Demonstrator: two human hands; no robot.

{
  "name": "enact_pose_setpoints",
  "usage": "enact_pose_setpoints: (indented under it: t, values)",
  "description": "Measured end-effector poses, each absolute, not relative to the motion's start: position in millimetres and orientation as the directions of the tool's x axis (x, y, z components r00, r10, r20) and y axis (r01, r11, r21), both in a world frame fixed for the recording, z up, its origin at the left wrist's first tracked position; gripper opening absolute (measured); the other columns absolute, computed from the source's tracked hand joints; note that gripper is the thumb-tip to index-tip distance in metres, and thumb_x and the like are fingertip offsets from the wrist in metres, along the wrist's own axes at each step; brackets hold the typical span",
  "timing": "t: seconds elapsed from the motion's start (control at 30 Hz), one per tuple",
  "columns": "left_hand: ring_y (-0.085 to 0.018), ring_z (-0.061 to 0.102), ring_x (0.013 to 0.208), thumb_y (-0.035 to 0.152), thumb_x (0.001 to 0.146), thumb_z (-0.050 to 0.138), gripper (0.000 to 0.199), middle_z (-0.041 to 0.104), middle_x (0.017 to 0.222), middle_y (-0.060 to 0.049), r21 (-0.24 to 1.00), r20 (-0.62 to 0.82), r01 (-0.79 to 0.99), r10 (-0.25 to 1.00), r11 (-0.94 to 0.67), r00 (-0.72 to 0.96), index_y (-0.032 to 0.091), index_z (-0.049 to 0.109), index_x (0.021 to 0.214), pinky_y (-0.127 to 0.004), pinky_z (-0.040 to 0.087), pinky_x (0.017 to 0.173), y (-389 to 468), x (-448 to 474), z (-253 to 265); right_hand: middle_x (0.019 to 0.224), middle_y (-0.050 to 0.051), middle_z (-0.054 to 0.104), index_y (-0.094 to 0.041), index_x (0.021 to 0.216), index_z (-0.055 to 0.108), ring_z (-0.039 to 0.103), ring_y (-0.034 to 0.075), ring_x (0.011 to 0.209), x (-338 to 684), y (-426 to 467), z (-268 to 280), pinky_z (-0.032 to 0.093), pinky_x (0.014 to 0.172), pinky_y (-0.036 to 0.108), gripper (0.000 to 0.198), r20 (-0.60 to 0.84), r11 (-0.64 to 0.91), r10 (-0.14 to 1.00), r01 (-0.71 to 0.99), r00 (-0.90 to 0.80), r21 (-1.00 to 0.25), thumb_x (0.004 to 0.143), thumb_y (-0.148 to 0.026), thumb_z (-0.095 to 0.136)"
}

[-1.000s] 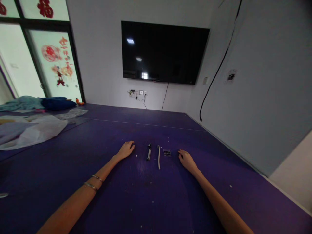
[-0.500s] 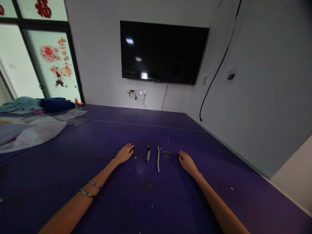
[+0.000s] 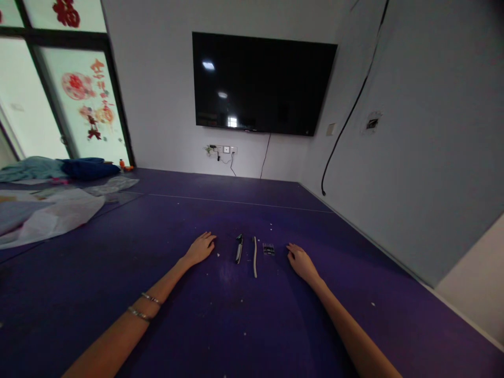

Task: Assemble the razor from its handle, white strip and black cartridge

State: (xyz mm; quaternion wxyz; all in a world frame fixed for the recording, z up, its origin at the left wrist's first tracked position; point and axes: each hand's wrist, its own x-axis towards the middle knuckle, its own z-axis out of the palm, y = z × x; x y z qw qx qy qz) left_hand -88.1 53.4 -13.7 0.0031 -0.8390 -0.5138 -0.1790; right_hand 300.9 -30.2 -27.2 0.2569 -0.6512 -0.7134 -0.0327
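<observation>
My left hand point(image 3: 201, 248) lies palm down on the purple surface point(image 3: 177, 331), fingers stretched out and nothing in them. Across from it, my right hand point(image 3: 300, 259) rests on the same surface, its fingers loosely bent and empty. Between the hands, three small things lie in a row. Nearest my left hand is a slim black and silver tool point(image 3: 239, 249) with an angled far end, like a razor. In the middle lies a thin off-white stick point(image 3: 255, 260), like a toothbrush. Closest to my right hand is a small clear pack point(image 3: 268, 249) with dark pieces; its contents are too small to make out.
White plastic sheeting point(image 3: 59, 218) spreads over the left side, with blue cloth point(image 3: 88, 168) behind it. Small orange items point(image 3: 125, 166) stand near the door. A black cable point(image 3: 346, 126) hangs along the right wall. White crumbs dot the surface. A television point(image 3: 265, 84) hangs ahead.
</observation>
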Motion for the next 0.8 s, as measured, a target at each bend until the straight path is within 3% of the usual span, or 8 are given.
enact_pose_setpoints:
  t: [0.27,0.37,0.5,0.57,0.8]
  values:
    - [-0.020,0.051,0.107,0.009,0.073,0.045,0.034,0.061,0.110,-0.008,0.280,0.411,0.831,0.842,-0.481,0.349,0.017,0.062,0.102,-0.034,0.036,0.096,43,-70,5,0.120,0.015,0.058,-0.007,0.113,0.061,0.050,0.021,0.115,300,-29,-27,0.034,0.101,0.032,0.040,0.409,0.134,0.913,0.947,-0.004,-0.291,0.081,-0.016,0.039]
    - [-0.019,0.055,0.098,0.008,0.072,0.046,0.030,0.064,0.098,-0.007,0.328,0.357,0.827,0.871,-0.456,0.338,0.017,0.065,0.093,-0.030,0.039,0.089,37,-48,16,0.120,0.015,0.058,-0.007,0.113,0.061,0.049,0.021,0.116,300,-30,-26,0.034,0.101,0.032,0.040,0.403,0.129,0.915,0.947,0.000,-0.293,0.081,-0.017,0.039]
    - [-0.018,0.061,0.080,0.026,0.074,0.054,0.016,0.066,0.084,-0.006,0.406,0.160,0.845,0.937,-0.349,0.310,0.018,0.066,0.079,-0.025,0.044,0.071,32,-15,24,0.120,0.016,0.057,-0.005,0.113,0.061,0.049,0.022,0.116,299,-31,-24,0.033,0.102,0.033,0.040,0.400,0.134,0.916,0.944,-0.002,-0.302,0.082,-0.017,0.038]
    - [-0.021,0.062,0.079,0.040,0.072,0.057,0.024,0.066,0.079,-0.009,0.404,0.121,0.857,0.947,-0.320,0.297,0.017,0.065,0.070,-0.026,0.044,0.068,30,-1,26,0.121,0.016,0.057,-0.006,0.113,0.061,0.049,0.022,0.116,299,-31,-24,0.033,0.102,0.033,0.040,0.398,0.134,0.917,0.942,-0.001,-0.307,0.082,-0.017,0.038]
    - [-0.031,0.060,0.096,0.052,0.072,0.055,0.038,0.066,0.092,-0.017,0.391,0.107,0.892,0.974,-0.227,0.201,0.017,0.065,0.080,-0.036,0.044,0.077,24,31,29,0.121,0.013,0.057,-0.010,0.113,0.062,0.049,0.022,0.116,299,-31,-24,0.034,0.101,0.034,0.039,0.406,0.135,0.914,0.936,0.009,-0.324,0.081,-0.016,0.040]
